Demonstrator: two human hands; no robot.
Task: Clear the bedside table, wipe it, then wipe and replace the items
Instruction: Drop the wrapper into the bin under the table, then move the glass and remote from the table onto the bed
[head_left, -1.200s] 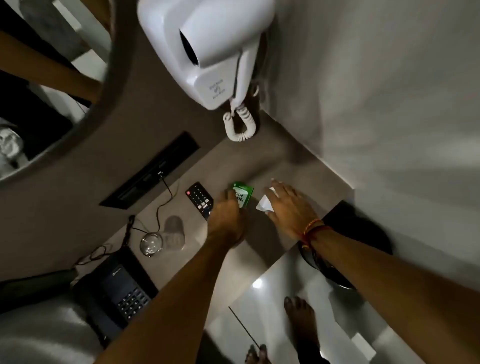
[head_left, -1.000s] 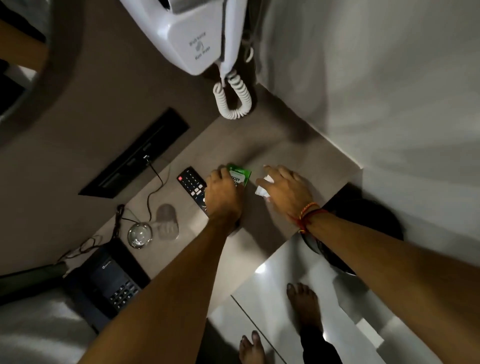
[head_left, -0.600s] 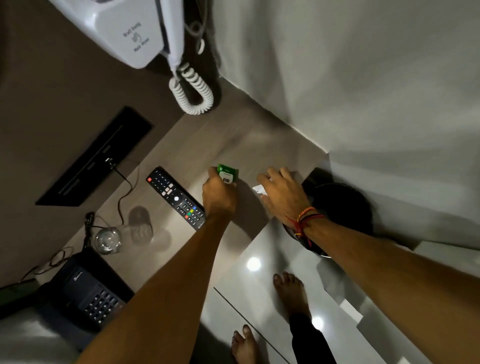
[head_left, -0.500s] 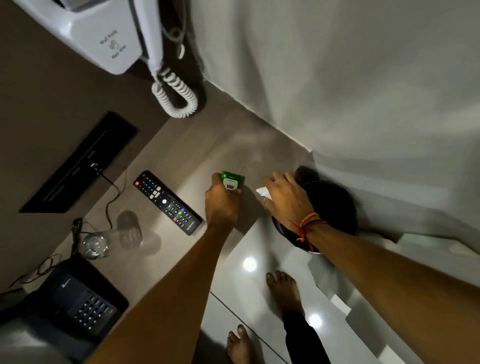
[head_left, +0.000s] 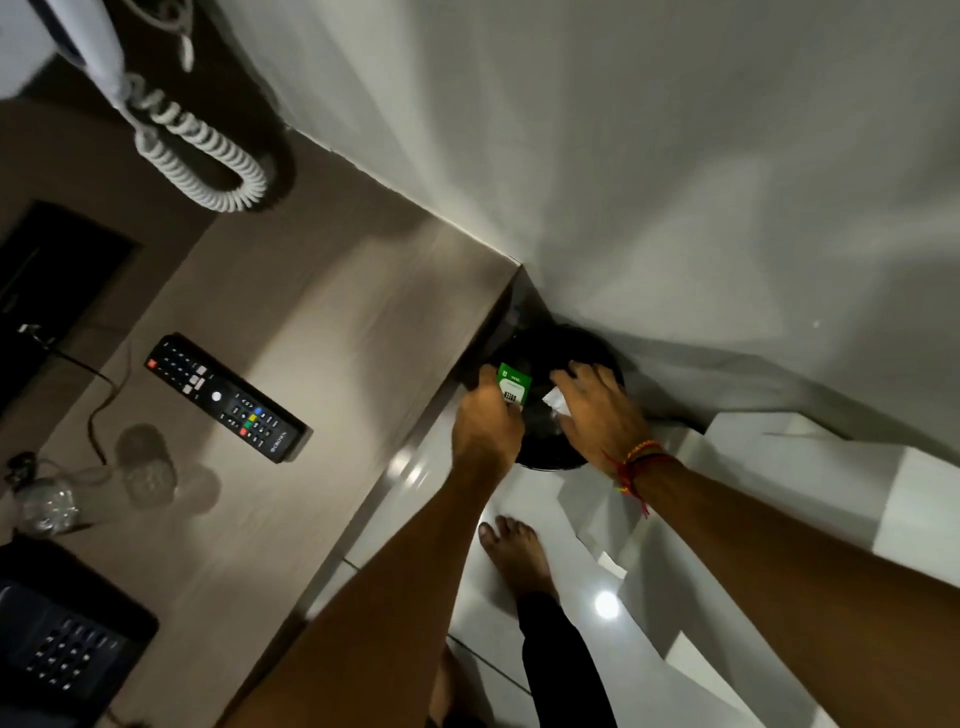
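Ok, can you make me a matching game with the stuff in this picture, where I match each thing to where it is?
Things:
1. green packet
2. remote control
3. drinking glass
4. white scrap

Places:
A. lying flat on the bedside table, buttons up
B. in the right hand, over the black bin
C. standing near the table's left end, by the cables
D. in the left hand, over the bin

Pairs: 1-D, 2-A, 3-C, 4-B

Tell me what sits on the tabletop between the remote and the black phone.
In the head view, a clear drinking glass with its shadow, and a thin dark cable, lie between the remote and the black phone; otherwise bare tabletop.
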